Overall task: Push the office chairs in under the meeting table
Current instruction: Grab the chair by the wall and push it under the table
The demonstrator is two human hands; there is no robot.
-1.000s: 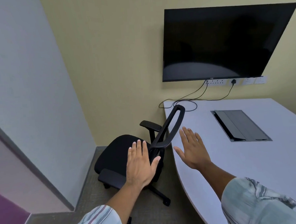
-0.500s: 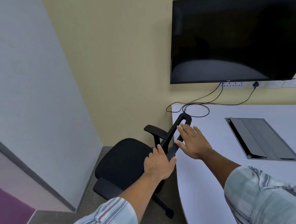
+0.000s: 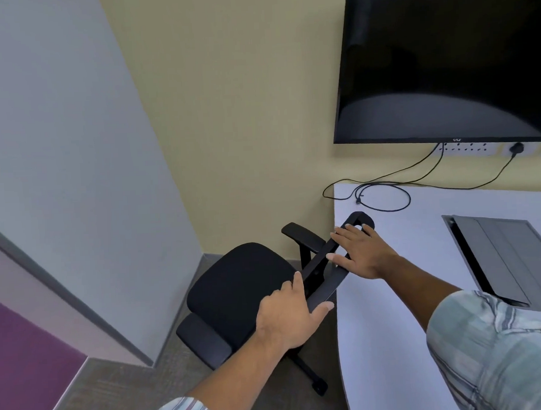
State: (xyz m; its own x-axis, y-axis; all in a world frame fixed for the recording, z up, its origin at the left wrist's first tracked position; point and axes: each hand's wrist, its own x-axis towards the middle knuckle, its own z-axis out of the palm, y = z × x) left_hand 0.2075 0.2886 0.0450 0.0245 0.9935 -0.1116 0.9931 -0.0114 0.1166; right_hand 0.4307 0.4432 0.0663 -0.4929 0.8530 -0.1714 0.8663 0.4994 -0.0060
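A black office chair (image 3: 239,288) stands in the corner left of the white meeting table (image 3: 404,329), its seat facing away from the table and its backrest frame against the table's edge. My left hand (image 3: 287,320) is wrapped over the near end of the backrest top. My right hand (image 3: 359,252) lies on the far part of the backrest frame, fingers curled over it. The chair's wheeled base shows below the seat.
A large dark screen (image 3: 449,57) hangs on the yellow wall above the table. Black cables (image 3: 384,195) coil on the table's far corner. A grey cable hatch (image 3: 500,255) is set in the tabletop. A grey wall (image 3: 57,169) closes the left side.
Both hands have gone from hovering open near the backrest to resting on and gripping its frame. The view has moved closer to the chair and the wall.
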